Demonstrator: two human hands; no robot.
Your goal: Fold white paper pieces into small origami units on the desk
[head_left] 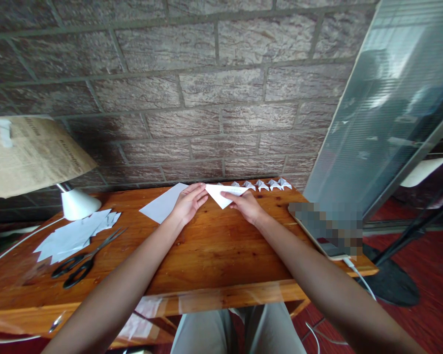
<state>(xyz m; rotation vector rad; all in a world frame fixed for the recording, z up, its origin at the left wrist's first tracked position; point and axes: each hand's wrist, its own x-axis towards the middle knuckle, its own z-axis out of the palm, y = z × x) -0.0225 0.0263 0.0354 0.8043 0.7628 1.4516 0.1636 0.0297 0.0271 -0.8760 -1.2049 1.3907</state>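
A white sheet of paper folded into a triangle (218, 195) is held up over the far part of the table, its point facing down toward me. My left hand (190, 202) pinches its left corner between thumb and fingers. On the other side, my right hand (244, 203) grips the right part, with the thumb lying across the front face. Behind my left hand a flat white paper sheet (160, 205) lies on the table. Several small folded paper stars (262, 185) stand in a row along the back edge, some partly hidden by the triangle.
Black-handled scissors (87, 264) and a pile of white paper pieces (76, 237) lie at the left, below a lamp (77, 204). A tablet-like device (317, 231), partly blurred, rests at the right edge with a white cable (358, 275). A brick wall (221, 98) rises behind the wooden table (214, 260).
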